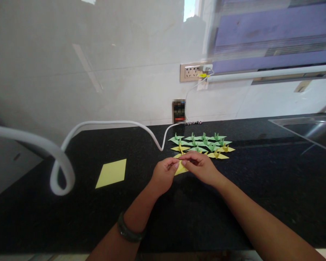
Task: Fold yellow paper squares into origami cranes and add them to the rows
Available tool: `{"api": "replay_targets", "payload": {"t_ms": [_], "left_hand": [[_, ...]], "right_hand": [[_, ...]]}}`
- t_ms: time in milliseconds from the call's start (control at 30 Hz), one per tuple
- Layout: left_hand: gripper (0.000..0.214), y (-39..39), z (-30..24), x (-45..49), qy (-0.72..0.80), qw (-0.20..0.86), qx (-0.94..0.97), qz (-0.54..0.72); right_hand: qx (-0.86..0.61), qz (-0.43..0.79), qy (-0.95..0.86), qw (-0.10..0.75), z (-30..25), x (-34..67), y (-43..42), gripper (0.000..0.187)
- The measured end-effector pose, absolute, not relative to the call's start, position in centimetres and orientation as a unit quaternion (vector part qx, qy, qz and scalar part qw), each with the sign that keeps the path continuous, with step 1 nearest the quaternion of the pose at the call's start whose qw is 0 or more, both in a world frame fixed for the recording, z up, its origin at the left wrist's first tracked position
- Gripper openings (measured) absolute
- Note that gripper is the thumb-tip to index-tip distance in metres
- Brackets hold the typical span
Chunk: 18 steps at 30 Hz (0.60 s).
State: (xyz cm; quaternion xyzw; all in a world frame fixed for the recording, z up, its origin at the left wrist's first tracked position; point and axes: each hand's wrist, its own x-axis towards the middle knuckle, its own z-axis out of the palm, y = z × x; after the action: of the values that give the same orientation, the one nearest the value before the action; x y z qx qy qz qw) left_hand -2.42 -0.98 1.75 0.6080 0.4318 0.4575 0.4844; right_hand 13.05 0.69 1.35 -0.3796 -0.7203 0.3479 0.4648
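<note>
Both my hands meet over a small piece of yellow origami paper (181,169) near the middle of the dark counter. Thumb and fingers of my left hand (164,175) pinch its left side. My right hand (199,167) pinches it from the other side, with the thumb pressed on top. The fingers cover much of the paper, so its folds are hard to make out. Just beyond my hands sit several folded paper cranes, green ones (203,138) at the back and yellow ones (217,155) nearer. Off to the left lies a flat yellow sheet (112,173).
A thick white cable (111,122) loops across the counter's left side. Against the wall leans a phone (179,111), with a beaded strand (194,123) beside it. A wall socket (191,73) with a plugged-in charger is above. A sink (309,131) is set into the counter (260,174) at right.
</note>
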Motion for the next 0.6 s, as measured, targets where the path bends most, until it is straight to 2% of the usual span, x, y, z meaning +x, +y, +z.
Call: {"api": "replay_targets", "payload": {"t_ms": [133,600], "left_hand": [[0.019,-0.93,1.43,-2.37,0.435,0.518,0.587,0.445],[0.021,-0.92,1.31,-2.64,0.465,0.439,0.632,0.438]], "right_hand": [[-0.355,0.330,-0.740,0.467,1.51,13.03,0.70,0.014],[-0.382,0.351,-0.729,0.447,1.58,12.88,0.34,0.012]]}}
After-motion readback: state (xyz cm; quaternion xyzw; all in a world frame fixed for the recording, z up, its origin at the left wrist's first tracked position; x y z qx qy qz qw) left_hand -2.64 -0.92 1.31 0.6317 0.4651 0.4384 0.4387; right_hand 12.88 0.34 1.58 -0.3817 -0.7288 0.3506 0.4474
